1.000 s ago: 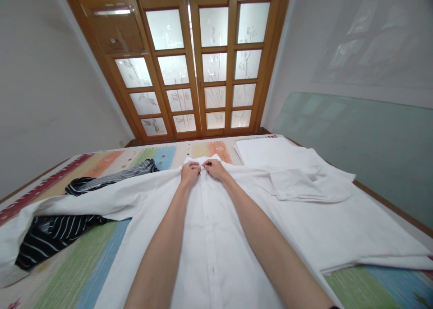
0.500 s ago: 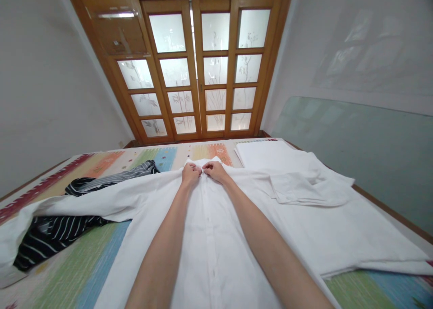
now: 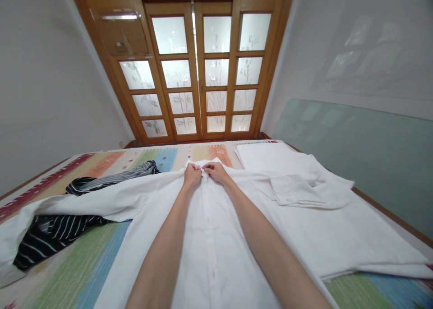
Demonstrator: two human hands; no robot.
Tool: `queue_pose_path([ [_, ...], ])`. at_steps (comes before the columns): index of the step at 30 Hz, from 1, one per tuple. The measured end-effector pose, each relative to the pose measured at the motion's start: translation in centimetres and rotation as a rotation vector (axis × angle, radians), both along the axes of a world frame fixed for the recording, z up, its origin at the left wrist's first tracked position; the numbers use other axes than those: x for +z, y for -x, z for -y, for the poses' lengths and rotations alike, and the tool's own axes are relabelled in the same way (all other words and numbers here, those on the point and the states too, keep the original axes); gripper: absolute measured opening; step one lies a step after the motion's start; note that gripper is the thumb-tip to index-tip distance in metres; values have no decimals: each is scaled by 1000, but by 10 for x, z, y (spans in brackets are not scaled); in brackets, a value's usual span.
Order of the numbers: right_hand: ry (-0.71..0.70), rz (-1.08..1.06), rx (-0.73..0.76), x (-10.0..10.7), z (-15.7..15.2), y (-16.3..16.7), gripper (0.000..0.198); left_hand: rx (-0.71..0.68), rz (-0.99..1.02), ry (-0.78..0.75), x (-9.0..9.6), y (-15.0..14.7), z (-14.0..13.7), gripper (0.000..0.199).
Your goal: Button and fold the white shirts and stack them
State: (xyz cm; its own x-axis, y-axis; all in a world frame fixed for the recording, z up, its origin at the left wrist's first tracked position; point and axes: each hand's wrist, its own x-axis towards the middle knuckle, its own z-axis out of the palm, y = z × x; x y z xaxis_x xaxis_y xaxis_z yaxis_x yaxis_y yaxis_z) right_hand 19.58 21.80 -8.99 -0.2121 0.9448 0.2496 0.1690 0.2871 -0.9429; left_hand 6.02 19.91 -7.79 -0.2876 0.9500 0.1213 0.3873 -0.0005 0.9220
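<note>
A white long-sleeved shirt (image 3: 196, 259) lies face up and spread out, its collar at the far end and its button placket running down the middle toward me. Just below the collar, my left hand (image 3: 192, 173) pinches the placket's left side. Close beside it, my right hand (image 3: 215, 171) has its fingers pressed together on the other side of the same spot. The fingertips almost meet, and the small bit of cloth or button between them is too hidden to make out. One sleeve (image 3: 101, 198) stretches out to the left.
Black striped cloth (image 3: 61, 232) lies partly under the left sleeve. Folded white cloth (image 3: 338, 237) covers the right side. Beneath is a colourful striped bedspread (image 3: 94, 250). A pale green glass panel (image 3: 365, 160) leans on the right wall; wooden doors (image 3: 199, 70) with frosted panes stand beyond.
My left hand has turned slightly and shifted a little to the right at the collar. My right hand stays in nearly the same place. The view has tilted very slightly.
</note>
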Motion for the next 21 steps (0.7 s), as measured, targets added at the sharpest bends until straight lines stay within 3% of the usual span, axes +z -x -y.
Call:
queue_pose_path([
  [6,-108,-51,-50,-5,-2,1,15,75,335,61,-5,-6,-7,39],
  [12,-152,-137,-85,-9,-4,4,15,109,392,76,-4,-11,-9,44],
  [21,28,-219,-112,-4,4,5,24,117,390,68,-9,-10,-13,31],
])
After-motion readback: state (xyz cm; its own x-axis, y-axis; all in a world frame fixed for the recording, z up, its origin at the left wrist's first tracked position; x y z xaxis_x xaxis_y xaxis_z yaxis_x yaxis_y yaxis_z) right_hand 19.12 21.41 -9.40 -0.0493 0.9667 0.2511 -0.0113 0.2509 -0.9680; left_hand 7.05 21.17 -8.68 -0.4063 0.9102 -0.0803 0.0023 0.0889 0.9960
